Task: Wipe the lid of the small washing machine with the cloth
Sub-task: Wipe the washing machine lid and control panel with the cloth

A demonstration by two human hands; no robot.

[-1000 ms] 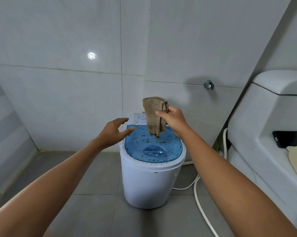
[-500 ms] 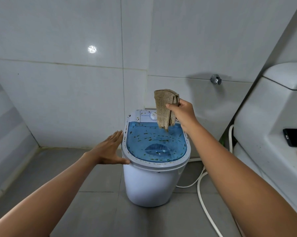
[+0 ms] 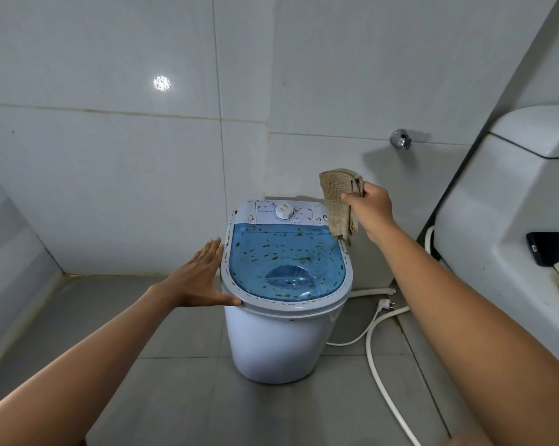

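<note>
Cloth held above lid, lid unwiped

Folded cloth [image 3: 340, 203] is pinched in right hand [image 3: 370, 207] grip, hanging over the blue lid [image 3: 288, 265] rear-right corner. Left hand [image 3: 197, 281] is laid flat, fingers open, against washing machine [image 3: 278, 336] left rim. Lid is speckled with debris.

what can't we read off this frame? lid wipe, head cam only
- Panel text beside the dial: too small.
- Dark flat object on the toilet: cut by the right edge.
- Cloth against lid: contact unclear, one view only.
- Right hand fingers: hidden behind the cloth.
- Left hand palm: faces away.
</note>
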